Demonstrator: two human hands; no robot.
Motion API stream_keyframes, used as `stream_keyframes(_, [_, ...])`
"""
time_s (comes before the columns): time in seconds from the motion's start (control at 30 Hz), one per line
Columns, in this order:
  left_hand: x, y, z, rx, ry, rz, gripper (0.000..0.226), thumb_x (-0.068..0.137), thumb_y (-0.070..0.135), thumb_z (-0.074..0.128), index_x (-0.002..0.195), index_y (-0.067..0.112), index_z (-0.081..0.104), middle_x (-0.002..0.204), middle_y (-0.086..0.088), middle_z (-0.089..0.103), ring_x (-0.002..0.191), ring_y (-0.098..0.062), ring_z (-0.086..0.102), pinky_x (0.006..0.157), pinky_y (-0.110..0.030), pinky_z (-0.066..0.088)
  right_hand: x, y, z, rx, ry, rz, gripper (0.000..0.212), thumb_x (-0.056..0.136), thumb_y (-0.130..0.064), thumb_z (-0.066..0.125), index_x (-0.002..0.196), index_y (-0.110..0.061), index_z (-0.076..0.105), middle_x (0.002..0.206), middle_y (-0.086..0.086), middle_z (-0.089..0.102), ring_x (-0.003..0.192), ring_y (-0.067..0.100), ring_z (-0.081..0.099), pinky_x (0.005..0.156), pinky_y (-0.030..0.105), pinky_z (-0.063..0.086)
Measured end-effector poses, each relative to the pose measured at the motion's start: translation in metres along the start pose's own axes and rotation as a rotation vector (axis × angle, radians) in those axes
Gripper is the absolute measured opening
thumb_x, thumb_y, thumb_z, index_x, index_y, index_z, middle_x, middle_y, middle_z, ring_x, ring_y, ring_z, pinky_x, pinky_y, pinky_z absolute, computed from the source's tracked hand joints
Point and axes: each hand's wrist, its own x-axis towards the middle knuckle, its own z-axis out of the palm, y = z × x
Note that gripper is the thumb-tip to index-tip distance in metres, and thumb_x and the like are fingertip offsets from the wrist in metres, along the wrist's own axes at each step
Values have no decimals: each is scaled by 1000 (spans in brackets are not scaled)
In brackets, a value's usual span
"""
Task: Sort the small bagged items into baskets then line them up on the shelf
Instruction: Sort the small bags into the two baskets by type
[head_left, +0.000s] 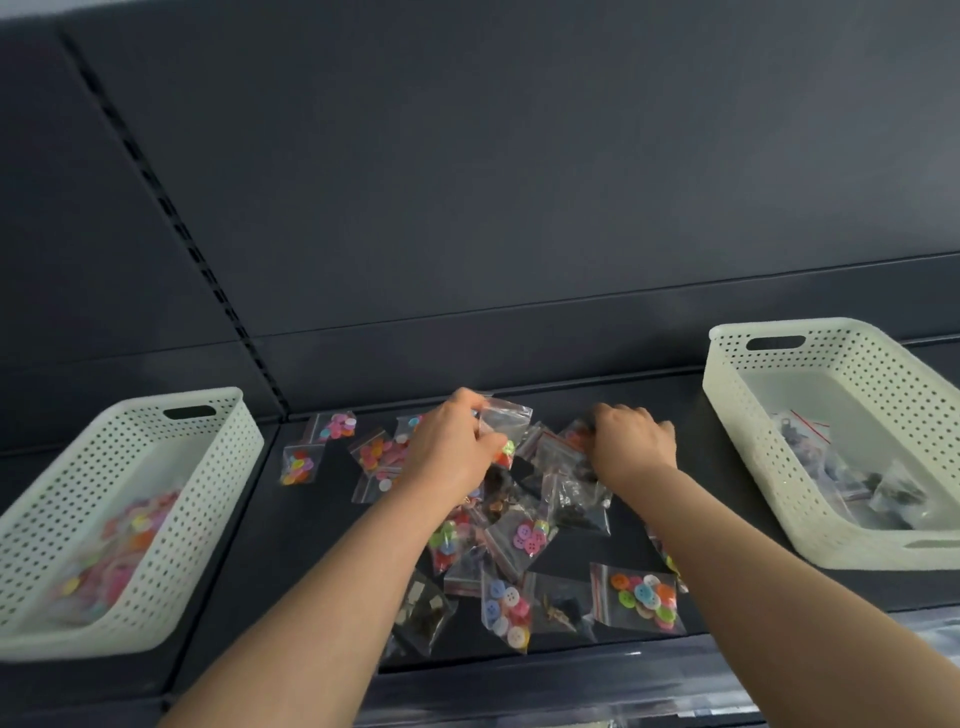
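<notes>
My left hand (457, 441) pinches a clear bag of coloured buttons (503, 427) between thumb and curled fingers, at the 12 o'clock edge of the pile of small bags (530, 538) scattered on the dark shelf (311, 551). My right hand (632, 441), at 3 o'clock from the left one, curls its fingers down onto bags of dark pieces (558, 449); whether it grips one I cannot tell. The left basket (218, 467) at the pile's 9 o'clock holds button bags, and the right basket (753, 415) at 2 o'clock holds dark-item bags.
</notes>
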Motion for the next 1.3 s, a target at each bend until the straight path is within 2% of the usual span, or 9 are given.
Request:
stream_keyframes(0.13, [-4,-5,-3,10,23,-4,37,91,30,66,125,22,54,101,9,70,86,-9,64,73,-33,55,6,1,-2,41,-1,55,15,89,-30,57,99,-25,66,100,-1,64,97,23,58,78,35,29])
stream_keyframes(0.27, [-5,-11,-8,41,55,-7,31,93,31,61,123,23,55,106,8,67,90,-11,62,69,-29,51,1,0,-12,145,57,33,19,89,-42,60,97,-27,65,104,-1,61,105,24,54,81,36,33])
stream_keyframes(0.43, [-8,-22,-28,47,114,-29,29,95,26,57,124,21,55,101,10,68,93,-14,61,77,-37,54,-11,-34,-27,381,187,-80,14,94,-29,55,106,-23,58,104,-3,64,93,22,59,77,35,43])
stream_keyframes(0.53, [-15,-38,-48,49,164,-46,31,94,28,59,124,22,54,98,12,68,89,-11,62,71,-31,51,-20,-71,-35,460,239,-187,20,93,-27,56,112,-23,59,103,-6,66,93,19,62,73,32,46])
stream_keyframes(0.7, [-35,-86,-102,56,293,-143,30,91,31,61,119,23,55,100,8,70,97,-19,63,76,-35,50,-38,-150,-36,550,129,-338,15,90,-27,60,105,-22,61,87,-9,67,80,16,60,65,25,39])
stream_keyframes(0.83, [-57,-146,-155,119,428,-272,27,94,29,56,120,22,54,102,2,71,95,-23,64,78,-39,52,-53,-221,-28,589,57,-459,14,89,-22,60,102,-22,62,86,-7,70,82,16,64,68,28,48])
stream_keyframes(1.0, [-85,-217,-202,204,377,-448,38,94,29,56,132,23,51,111,3,70,101,-23,64,82,-40,53,-70,-302,-19,647,21,-560,12,90,-25,58,102,-25,61,78,-16,65,79,8,62,68,28,50])
stream_keyframes(1.17, [-96,-250,-214,159,303,-436,30,94,25,58,124,28,60,114,13,67,105,-13,62,90,-35,51,-75,-361,-6,530,-49,-638,32,93,-30,52,124,-27,58,103,-8,69,94,14,62,75,29,51])
stream_keyframes(1.3, [-86,-252,-212,135,277,-353,26,94,25,59,120,27,62,113,14,67,103,-10,62,91,-33,51,-71,-358,5,450,25,-644,29,94,-22,52,121,-28,62,116,-8,66,106,14,59,84,32,51])
